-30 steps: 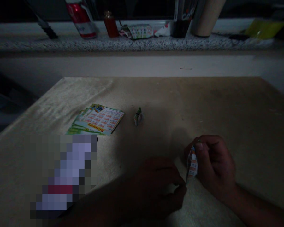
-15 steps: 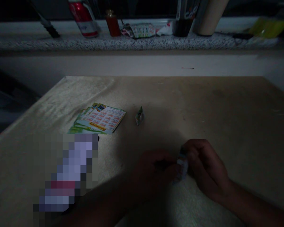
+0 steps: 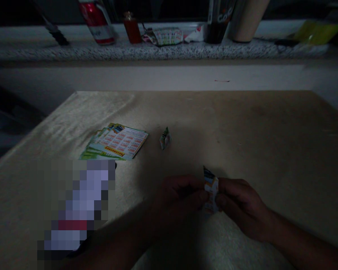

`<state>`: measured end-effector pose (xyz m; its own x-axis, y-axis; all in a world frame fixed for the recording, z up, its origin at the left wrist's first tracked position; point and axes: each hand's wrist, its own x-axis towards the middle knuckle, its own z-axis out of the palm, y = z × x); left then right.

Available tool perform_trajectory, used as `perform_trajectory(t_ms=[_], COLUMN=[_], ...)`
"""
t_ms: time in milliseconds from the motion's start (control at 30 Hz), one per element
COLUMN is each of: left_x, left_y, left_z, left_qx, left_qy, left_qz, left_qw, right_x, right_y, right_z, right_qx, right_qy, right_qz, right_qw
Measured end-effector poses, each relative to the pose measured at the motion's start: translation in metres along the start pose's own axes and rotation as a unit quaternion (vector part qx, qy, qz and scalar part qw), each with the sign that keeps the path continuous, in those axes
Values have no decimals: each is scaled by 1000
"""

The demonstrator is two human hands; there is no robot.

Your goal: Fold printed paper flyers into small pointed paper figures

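Between my two hands is a folded printed card, narrow and upright, with a dark pointed top and orange and white print below. My left hand pinches its left edge between thumb and fingers. At its right edge my right hand grips it the same way, thumb toward me. Beyond the hands a small folded piece of printed paper stands on the table. A fanned stack of printed cards, white and green with rows of orange print, lies to its left.
A blurred-out, long pale object lies on the table at the left. On the speckled sill behind stand a red can, a small red bottle, crumpled packaging and a dark cola bottle.
The card has come up into clearer view between my hands, its pointed top now showing. My right hand's fingers have shifted down from its top to its right edge.
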<state>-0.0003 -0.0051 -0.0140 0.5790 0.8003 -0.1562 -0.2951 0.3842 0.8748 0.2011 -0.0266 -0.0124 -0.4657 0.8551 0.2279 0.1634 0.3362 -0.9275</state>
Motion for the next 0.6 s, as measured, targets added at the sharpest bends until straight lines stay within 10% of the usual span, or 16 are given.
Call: perform_trajectory(t_ms=[600], left_x=[-2], left_y=[-1], left_z=[4], left_qx=[34], left_qy=[-11], left_qz=[24], left_qw=[999], right_x=[1], right_y=[-3], right_z=[1], right_qx=[-28], right_qy=[9], right_qz=[-9], right_qw=[1000])
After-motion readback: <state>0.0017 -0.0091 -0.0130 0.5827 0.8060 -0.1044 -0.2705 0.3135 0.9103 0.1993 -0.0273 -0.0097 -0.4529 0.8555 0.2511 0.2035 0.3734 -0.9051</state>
